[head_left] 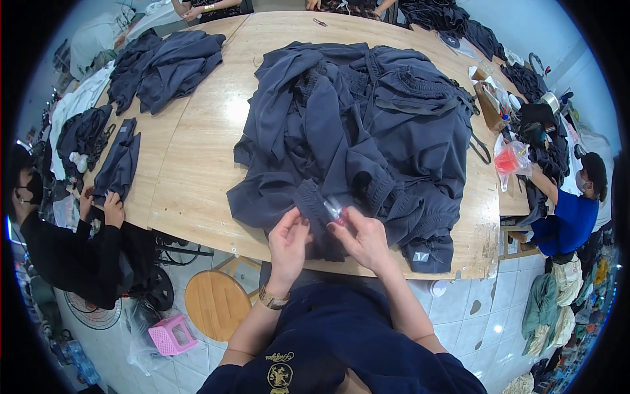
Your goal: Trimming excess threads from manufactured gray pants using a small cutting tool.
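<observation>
A large heap of dark slate-grey garments (295, 131) with gathered elastic bands covers the table in front of me. At the near edge of the heap, my left hand (289, 240) pinches the cloth beside a ribbed elastic band (311, 199). Just right of it, my right hand (362, 238) is closed on a small silver-and-pink tool (334, 211). The tool is blurred, and its tip points up and left over the band. A garment end with a small pale label (421, 257) lies to the right, by the table's front edge.
The wooden table (197, 148) holds more dark garments (167, 69) at the far left. Co-workers sit at the left (65, 226) and right (567, 203), others at the far edge. Small snips (319, 22) lie at the back. A round stool (218, 305) and pink stool (172, 335) stand below.
</observation>
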{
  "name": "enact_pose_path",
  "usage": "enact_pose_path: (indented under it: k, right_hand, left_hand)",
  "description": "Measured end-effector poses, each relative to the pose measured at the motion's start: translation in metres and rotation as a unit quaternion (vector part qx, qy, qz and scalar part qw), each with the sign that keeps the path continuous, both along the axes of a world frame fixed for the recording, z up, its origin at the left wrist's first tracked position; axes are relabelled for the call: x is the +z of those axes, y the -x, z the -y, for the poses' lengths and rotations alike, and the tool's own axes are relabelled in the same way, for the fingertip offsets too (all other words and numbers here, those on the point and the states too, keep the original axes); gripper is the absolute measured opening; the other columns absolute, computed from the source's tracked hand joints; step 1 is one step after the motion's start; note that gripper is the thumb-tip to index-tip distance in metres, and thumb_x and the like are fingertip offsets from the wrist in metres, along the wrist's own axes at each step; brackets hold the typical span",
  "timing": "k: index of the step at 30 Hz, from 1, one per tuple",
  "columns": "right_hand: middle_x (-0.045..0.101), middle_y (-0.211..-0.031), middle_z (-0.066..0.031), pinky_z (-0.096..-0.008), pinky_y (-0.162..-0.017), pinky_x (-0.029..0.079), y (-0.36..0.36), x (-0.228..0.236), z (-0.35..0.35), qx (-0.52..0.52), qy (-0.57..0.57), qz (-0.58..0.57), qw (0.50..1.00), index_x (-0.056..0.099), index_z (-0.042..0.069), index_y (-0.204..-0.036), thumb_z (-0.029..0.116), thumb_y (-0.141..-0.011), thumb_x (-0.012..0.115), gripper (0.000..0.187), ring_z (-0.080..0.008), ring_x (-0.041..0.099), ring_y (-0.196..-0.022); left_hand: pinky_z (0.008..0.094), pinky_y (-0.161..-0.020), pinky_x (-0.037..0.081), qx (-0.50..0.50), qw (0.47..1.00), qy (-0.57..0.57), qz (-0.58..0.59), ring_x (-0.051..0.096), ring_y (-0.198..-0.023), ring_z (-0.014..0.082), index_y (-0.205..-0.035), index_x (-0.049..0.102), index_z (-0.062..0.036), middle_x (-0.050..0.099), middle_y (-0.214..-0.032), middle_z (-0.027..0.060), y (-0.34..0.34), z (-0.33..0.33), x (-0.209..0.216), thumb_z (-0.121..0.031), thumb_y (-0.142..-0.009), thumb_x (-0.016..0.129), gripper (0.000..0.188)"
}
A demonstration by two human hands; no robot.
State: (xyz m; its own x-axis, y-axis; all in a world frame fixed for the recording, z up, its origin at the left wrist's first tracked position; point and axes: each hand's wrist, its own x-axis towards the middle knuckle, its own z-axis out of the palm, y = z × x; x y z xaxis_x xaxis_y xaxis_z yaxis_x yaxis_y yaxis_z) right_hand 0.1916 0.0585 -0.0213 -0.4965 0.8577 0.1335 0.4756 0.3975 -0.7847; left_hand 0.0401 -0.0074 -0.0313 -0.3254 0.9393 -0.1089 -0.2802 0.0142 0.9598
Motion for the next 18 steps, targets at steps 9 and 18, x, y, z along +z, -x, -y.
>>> enact_pose_path:
  k: [9, 18]
  right_hand:
    - [0.049, -0.068, -0.0106, -0.0340, -0.053, 0.044, 0.028, -0.004, 0.016, -0.050, -0.151, -0.095, 0.983, 0.046, 0.000, -0.090, 0.014, -0.073, 0.072, 0.034, -0.0263, 0.054, -0.060]
    - [0.049, -0.083, -0.0006, -0.0193, -0.069, 0.037, -0.001, -0.015, -0.008, -0.027, 0.342, -0.465, 0.816, 0.037, 0.010, -0.088, -0.012, -0.076, 0.053, 0.030, -0.0074, 0.047, -0.077]
  left_hand:
    - [0.0284, -0.081, 0.052, -0.008, 0.976, -0.051, 0.210, 0.059, -0.098, 0.0151, -0.125, 0.049, 0.0022, 0.060, -0.110, 0.0107, 0.004, -0.008, -0.010, -0.005, -0.095, 0.041, 0.031]
    - [0.0409, -0.092, 0.043, 0.106, 0.876, -0.078, -0.463, 0.054, -0.107, 0.0359, -0.113, 0.059, -0.0050, 0.060, -0.108, 0.0148, 0.017, -0.014, 0.001, -0.002, -0.079, 0.061, 0.034]
